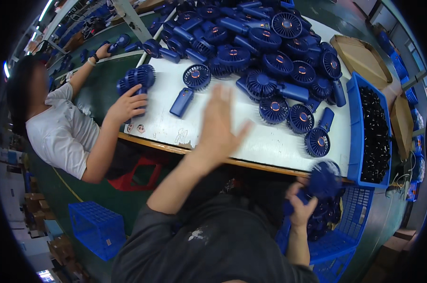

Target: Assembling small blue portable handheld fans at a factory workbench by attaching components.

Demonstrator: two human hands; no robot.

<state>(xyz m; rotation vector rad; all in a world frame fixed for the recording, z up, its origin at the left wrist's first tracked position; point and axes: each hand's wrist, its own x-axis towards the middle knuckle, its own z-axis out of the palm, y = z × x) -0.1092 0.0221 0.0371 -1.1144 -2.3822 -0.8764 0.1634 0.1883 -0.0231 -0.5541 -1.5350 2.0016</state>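
Note:
My left hand (219, 127) is over the near part of the white table, smeared by motion, its fingers stretched out and nothing in them. Just beyond it lies a dark blue handheld fan (197, 77) with its round head toward the pile. At the table's front edge my right hand (301, 206) is closed round another handheld fan (324, 179), whose head points up and away from me. Below that hand stands a blue plastic crate (352, 217) with dark blue fans in it.
A big heap of blue fans (251, 40) covers the table's far side. At its right end sits a blue bin (356, 127) full of small black parts. To my left a co-worker (65, 127) grips fans. A red stool (140, 175) and blue basket (98, 228) stand below.

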